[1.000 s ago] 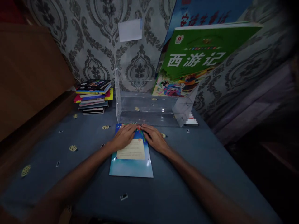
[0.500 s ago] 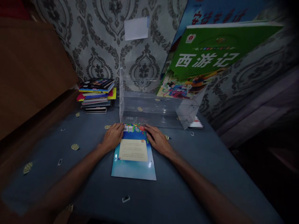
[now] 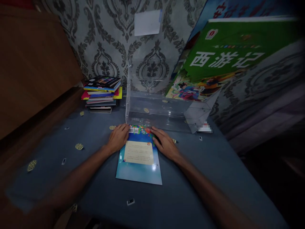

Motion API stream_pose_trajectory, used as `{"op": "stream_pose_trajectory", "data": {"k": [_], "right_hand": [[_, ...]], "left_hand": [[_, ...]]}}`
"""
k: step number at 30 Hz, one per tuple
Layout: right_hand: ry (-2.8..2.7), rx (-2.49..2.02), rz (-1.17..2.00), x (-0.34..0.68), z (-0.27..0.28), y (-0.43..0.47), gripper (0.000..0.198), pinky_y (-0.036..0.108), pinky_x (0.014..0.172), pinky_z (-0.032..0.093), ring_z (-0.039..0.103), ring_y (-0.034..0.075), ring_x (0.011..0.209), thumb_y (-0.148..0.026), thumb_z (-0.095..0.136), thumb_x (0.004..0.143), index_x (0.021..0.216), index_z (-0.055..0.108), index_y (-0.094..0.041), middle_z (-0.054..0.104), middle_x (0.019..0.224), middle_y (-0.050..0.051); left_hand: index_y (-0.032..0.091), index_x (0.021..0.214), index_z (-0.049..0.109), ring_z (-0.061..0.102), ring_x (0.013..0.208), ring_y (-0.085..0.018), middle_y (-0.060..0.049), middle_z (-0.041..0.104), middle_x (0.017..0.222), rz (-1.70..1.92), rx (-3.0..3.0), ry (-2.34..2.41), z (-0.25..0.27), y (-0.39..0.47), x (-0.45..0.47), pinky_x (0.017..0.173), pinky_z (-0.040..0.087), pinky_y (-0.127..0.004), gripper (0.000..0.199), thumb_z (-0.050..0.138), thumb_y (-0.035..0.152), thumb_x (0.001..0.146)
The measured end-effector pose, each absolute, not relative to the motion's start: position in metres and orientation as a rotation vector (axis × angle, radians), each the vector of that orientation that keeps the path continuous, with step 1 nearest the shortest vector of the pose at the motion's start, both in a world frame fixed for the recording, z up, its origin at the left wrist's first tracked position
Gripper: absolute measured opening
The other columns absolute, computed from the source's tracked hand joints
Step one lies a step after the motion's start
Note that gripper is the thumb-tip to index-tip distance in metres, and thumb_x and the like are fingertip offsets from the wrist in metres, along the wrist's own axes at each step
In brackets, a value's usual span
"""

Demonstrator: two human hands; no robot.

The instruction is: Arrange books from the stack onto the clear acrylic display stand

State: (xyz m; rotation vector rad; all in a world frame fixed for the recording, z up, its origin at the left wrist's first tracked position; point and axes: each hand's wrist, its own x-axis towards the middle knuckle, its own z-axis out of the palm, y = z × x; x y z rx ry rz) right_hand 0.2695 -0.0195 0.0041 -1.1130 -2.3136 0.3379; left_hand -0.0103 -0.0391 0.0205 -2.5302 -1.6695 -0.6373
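A blue book [image 3: 140,171] lies flat on the cloth, back cover up, with a cream text panel and a barcode at its far end. My left hand [image 3: 119,137] rests at its upper left corner, fingers stretched forward and fingertips touching the edge. On the other side, my right hand [image 3: 166,144] lies along the upper right corner, fingers extended and thumb apart. Just beyond the book's far edge stands a clear acrylic rack [image 3: 157,119]. A green book with white Chinese characters [image 3: 224,60] leans upright in its right part, before a larger blue book [image 3: 240,9].
A stack of books [image 3: 102,95] stands at the back left, near a brown wooden panel [image 3: 35,63]. A blue patterned cloth [image 3: 95,187] covers the table. Behind is patterned wallpaper [image 3: 107,60] with a white card [image 3: 147,23]. The table's right edge drops into darkness.
The camera view has shifted slightly, so the rack and books appear a little farther right. Both hands stay at the blue book's far corners, and the book still lies flat.
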Motion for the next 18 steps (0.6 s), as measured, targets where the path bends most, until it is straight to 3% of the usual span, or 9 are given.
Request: {"op": "stream_pose_trajectory", "data": {"k": [13, 18], "right_hand": [[-2.304, -1.047, 0.280, 0.2667, 0.0117, -0.0230, 0.041, 0.053, 0.106, 0.051, 0.061, 0.031, 0.126, -0.035, 0.045, 0.100, 0.132, 0.065, -0.019, 0.067, 0.133, 0.014], [-2.321, -1.081, 0.281, 0.2686, 0.0078, -0.0237, 0.043, 0.054, 0.108, 0.049, 0.058, 0.031, 0.129, -0.037, 0.044, 0.101, 0.136, 0.062, -0.021, 0.062, 0.139, 0.014]], "left_hand": [[0.019, 0.124, 0.060, 0.060, 0.121, -0.025, -0.010, 0.066, 0.127, -0.634, -2.573, -1.633, 0.0206, -0.0381, -0.0155, 0.104, 0.049, -0.043, 0.030, 0.045, 0.016, 0.098], [0.019, 0.124, 0.060, 0.060, 0.118, -0.025, -0.011, 0.066, 0.125, -0.663, -2.575, -1.626, 0.0207, -0.0383, -0.0147, 0.103, 0.050, -0.044, 0.031, 0.043, 0.016, 0.098]]}}
